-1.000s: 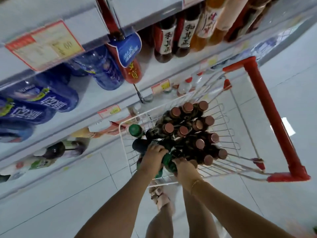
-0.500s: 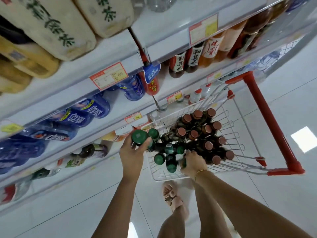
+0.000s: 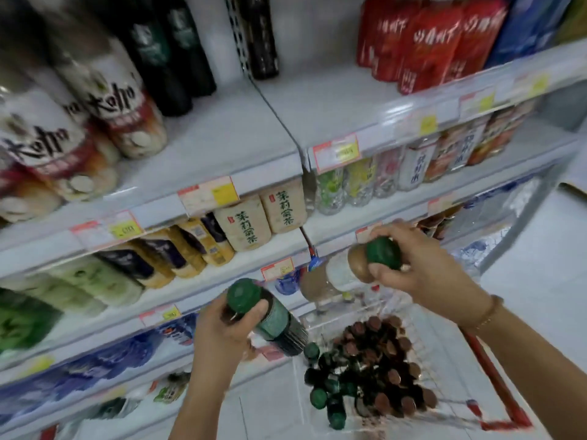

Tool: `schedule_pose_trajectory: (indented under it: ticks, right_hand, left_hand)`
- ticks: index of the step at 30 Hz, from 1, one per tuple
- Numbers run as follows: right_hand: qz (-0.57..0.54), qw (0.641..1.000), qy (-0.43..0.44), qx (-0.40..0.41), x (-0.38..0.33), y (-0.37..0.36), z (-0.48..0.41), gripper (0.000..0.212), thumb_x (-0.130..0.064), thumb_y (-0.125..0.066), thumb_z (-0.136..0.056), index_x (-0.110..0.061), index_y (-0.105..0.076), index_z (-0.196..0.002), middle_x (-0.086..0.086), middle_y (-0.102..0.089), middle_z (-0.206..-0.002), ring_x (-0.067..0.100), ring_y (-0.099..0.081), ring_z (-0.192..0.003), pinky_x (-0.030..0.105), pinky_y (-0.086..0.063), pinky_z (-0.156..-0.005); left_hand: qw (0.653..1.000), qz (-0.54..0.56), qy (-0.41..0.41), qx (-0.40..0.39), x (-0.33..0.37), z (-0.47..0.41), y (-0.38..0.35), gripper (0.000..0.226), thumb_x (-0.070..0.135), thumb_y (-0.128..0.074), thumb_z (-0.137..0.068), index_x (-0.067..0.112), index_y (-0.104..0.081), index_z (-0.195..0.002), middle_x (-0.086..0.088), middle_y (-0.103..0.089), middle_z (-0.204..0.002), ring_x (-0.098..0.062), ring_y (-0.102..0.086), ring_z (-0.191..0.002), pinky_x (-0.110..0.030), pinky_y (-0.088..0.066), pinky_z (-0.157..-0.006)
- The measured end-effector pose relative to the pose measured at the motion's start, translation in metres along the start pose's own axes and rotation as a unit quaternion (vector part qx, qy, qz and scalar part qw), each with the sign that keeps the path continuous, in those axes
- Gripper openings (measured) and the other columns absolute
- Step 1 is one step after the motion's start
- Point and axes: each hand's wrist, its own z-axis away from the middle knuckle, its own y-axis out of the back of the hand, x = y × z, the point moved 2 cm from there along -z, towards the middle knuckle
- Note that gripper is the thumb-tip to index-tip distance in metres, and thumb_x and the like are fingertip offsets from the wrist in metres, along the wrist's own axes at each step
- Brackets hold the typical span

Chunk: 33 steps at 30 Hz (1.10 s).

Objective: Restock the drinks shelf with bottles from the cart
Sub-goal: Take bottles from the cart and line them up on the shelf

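Shelving: white drinks shelf, several tiers, filling the upper and left frame; price tags clipped along the front edges.
Top tier stock: tall dark bottles at the back, red packs to the right, white-labelled jars at left. Open shelf floor shows between the dark bottles and the red packs.
Middle tier stock: beige tea bottles with green characters, lying with bases outward; clear and pale bottles further right.
Lower tiers: green-labelled and blue-labelled stock, blurred; labels not legible.
Cart: wire cart with red frame, at lower right, on a pale tiled floor.
Cart contents: upright bottles packed tight; brown caps on the far side, green caps on the near side.
Left hand: raised in front of the lower tiers, above and left of the cart. Grip closed round the neck of a green-capped dark bottle, cap toward the camera, body tilted down and right.
Right hand: raised higher, above the cart, near the shelf front. Grip closed on the top of a second green-capped bottle; its body appears brownish with a pale band, though blur makes this uncertain.
Separation: the two held bottles are well apart, neither touching the shelf.
Wrist: thin bracelet on the right arm.
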Motion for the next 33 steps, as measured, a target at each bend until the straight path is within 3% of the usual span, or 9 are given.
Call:
schedule_pose_trajectory:
  ticks: [3, 6, 12, 17, 20, 24, 28, 31, 33]
  right_hand:
    - [-0.081, 0.991, 0.094, 0.055, -0.059, 0.05, -0.019, 0.03, -0.045, -0.068, -0.071, -0.046, -0.05, -0.095, -0.009, -0.054, -0.097, 0.005, -0.055, -0.087, 0.006, -0.041, -0.073]
    - [-0.161, 0.966, 0.175, 0.099, -0.098, 0.08, -0.035, 0.038, -0.062, -0.068, -0.067, -0.044, -0.053, -0.097, 0.008, -0.054, -0.094, 0.025, -0.055, -0.084, 0.027, -0.047, -0.076]
    - [-0.158, 0.955, 0.196, 0.155, -0.137, 0.107, -0.082, 0.016, -0.016, -0.06, -0.083, -0.027, -0.054, -0.094, -0.002, -0.055, -0.076, 0.005, -0.052, -0.061, 0.017, -0.046, -0.057]
    - [-0.049, 0.967, 0.147, 0.202, -0.136, 0.089, -0.122, 0.019, -0.022, -0.067, -0.082, -0.022, -0.055, -0.096, 0.002, -0.06, -0.092, 0.015, -0.058, -0.083, 0.027, -0.05, -0.075]
    - [0.013, 0.962, 0.139, 0.233, -0.141, 0.084, -0.14, 0.028, -0.033, -0.072, -0.077, -0.015, -0.061, -0.095, 0.004, -0.057, -0.094, 0.019, -0.056, -0.086, 0.036, -0.049, -0.081]
    - [0.039, 0.957, 0.137, 0.251, -0.156, 0.08, -0.171, 0.046, -0.049, -0.072, -0.073, -0.01, -0.064, -0.096, 0.001, -0.054, -0.09, 0.015, -0.049, -0.086, 0.024, -0.036, -0.072]
    - [-0.044, 0.964, 0.112, 0.235, -0.158, 0.06, -0.203, 0.037, -0.045, -0.069, -0.078, -0.013, -0.06, -0.095, 0.004, -0.059, -0.091, 0.021, -0.056, -0.093, 0.029, -0.046, -0.078]
    - [-0.151, 0.972, 0.085, 0.157, -0.151, 0.05, -0.207, 0.029, -0.037, -0.063, -0.086, -0.018, -0.048, -0.102, -0.011, -0.058, -0.087, 0.003, -0.056, -0.082, 0.006, -0.045, -0.068]
    - [-0.169, 0.978, 0.085, 0.092, -0.142, 0.046, -0.206, 0.032, -0.032, -0.064, -0.086, -0.018, -0.045, -0.108, -0.014, -0.056, -0.091, -0.003, -0.053, -0.083, 0.002, -0.043, -0.067]
  left_hand:
    - [0.995, 0.011, -0.091, 0.028, 0.079, -0.002, 0.023, 0.026, 0.004, -0.068, -0.079, 0.029, -0.063, -0.081, 0.015, -0.068, -0.081, 0.01, -0.062, -0.064, -0.006, -0.047, -0.051]
    - [0.981, 0.056, -0.175, 0.07, 0.143, 0.002, 0.041, 0.023, 0.009, -0.068, -0.077, 0.032, -0.069, -0.076, 0.016, -0.07, -0.066, 0.006, -0.061, -0.058, -0.008, -0.044, -0.046]
    - [0.942, 0.121, -0.295, 0.107, 0.218, -0.015, 0.061, 0.015, 0.035, -0.07, -0.064, 0.035, -0.071, -0.079, 0.016, -0.072, -0.081, 0.0, -0.066, -0.081, -0.017, -0.052, -0.073]
    - [0.957, 0.023, -0.28, 0.079, 0.218, -0.074, 0.045, 0.027, 0.026, -0.075, -0.075, 0.029, -0.066, -0.1, 0.011, -0.07, -0.1, -0.008, -0.065, -0.097, -0.041, -0.054, -0.09]
    - [0.959, -0.009, -0.273, 0.074, 0.218, -0.105, 0.035, 0.027, 0.028, -0.072, -0.079, 0.028, -0.063, -0.104, 0.015, -0.067, -0.101, -0.002, -0.062, -0.097, -0.032, -0.053, -0.088]
    - [0.963, -0.032, -0.26, 0.069, 0.228, -0.137, 0.026, 0.02, 0.032, -0.067, -0.083, 0.027, -0.061, -0.102, 0.02, -0.064, -0.095, 0.012, -0.057, -0.087, -0.008, -0.046, -0.073]
    - [0.967, -0.061, -0.24, 0.059, 0.226, -0.153, 0.014, 0.024, 0.035, -0.065, -0.084, 0.025, -0.058, -0.105, 0.016, -0.063, -0.093, 0.005, -0.058, -0.085, -0.008, -0.047, -0.071]
    - [0.965, -0.088, -0.239, 0.06, 0.21, -0.151, 0.007, 0.035, 0.028, -0.075, -0.077, 0.022, -0.056, -0.105, 0.007, -0.065, -0.095, -0.007, -0.061, -0.086, -0.018, -0.049, -0.073]
    - [0.964, -0.119, -0.227, 0.064, 0.198, -0.145, 0.004, 0.04, 0.026, -0.077, -0.074, 0.02, -0.055, -0.107, 0.005, -0.064, -0.096, -0.007, -0.061, -0.084, -0.016, -0.046, -0.068]
